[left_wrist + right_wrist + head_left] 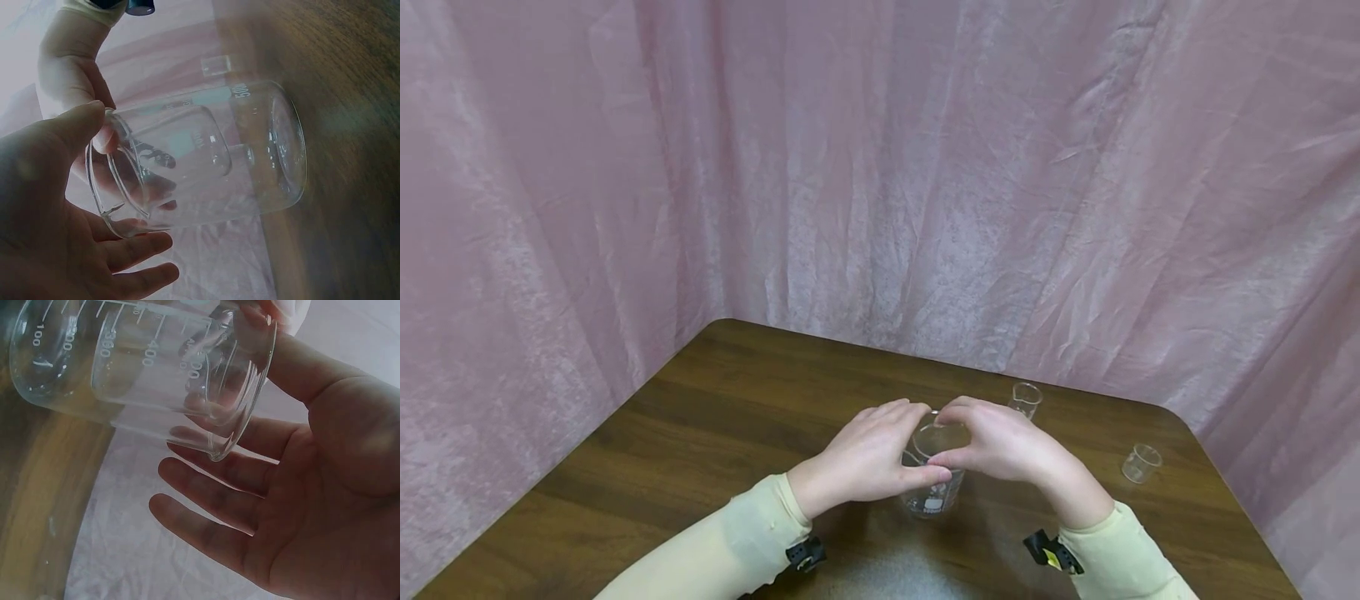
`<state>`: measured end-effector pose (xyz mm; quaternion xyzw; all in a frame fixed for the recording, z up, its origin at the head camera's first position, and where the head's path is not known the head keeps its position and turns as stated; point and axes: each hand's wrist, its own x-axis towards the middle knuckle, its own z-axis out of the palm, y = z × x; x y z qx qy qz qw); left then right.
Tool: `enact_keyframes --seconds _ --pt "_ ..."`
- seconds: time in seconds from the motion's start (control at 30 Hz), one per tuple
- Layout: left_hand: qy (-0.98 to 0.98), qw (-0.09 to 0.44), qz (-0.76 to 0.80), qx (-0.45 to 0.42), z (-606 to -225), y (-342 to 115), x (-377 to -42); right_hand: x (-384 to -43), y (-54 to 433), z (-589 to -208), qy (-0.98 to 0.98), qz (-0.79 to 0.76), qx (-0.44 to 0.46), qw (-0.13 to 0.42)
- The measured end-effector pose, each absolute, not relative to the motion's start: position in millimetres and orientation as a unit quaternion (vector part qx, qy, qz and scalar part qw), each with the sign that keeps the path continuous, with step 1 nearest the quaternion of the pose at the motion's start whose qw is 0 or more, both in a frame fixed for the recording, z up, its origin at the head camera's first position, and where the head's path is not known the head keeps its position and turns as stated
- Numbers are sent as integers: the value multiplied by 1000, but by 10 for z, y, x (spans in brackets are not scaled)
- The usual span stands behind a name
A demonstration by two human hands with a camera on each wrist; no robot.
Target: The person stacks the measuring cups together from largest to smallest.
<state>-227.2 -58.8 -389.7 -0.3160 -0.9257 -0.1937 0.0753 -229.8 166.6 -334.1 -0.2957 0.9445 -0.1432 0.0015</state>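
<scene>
A large clear glass beaker point(929, 503) with white markings appears upright just above or on the brown table; its base contact cannot be told. Nested inside it is a smaller beaker point(181, 140). My left hand point(871, 454) holds the rim area from the left, thumb on the near side and fingers on the far side. From the right, my right hand point(1000, 437) pinches at the rim area with thumb and forefinger, its other fingers point(206, 494) extended. Which of the two rims each hand grips cannot be told through the glass.
A slim beaker point(1025, 400) stands behind my right hand, partly hidden by it. A small beaker point(1141, 463) stands toward the right edge of the table point(715, 400). Pink curtains point(880, 183) hang around the table's far side and sides.
</scene>
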Motion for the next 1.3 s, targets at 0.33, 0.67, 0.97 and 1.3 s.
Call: enact_keyframes --seconds 0.33,0.67,0.97,1.3 --pt "-922 83 -199 -322 -3880 -587 -2268 -2402 1569 -3298 946 -100 -307 29" --pt "-922 81 -200 -322 -3879 -586 -2267 -2460 1534 -3300 942 -78 -323 54" --pt "-925 73 -198 -316 -3871 -576 -2263 -2504 1511 -3321 942 -64 -321 68" --pt "-924 73 -199 -318 -3870 -563 -2275 -2526 1490 -3332 943 -52 -319 78"
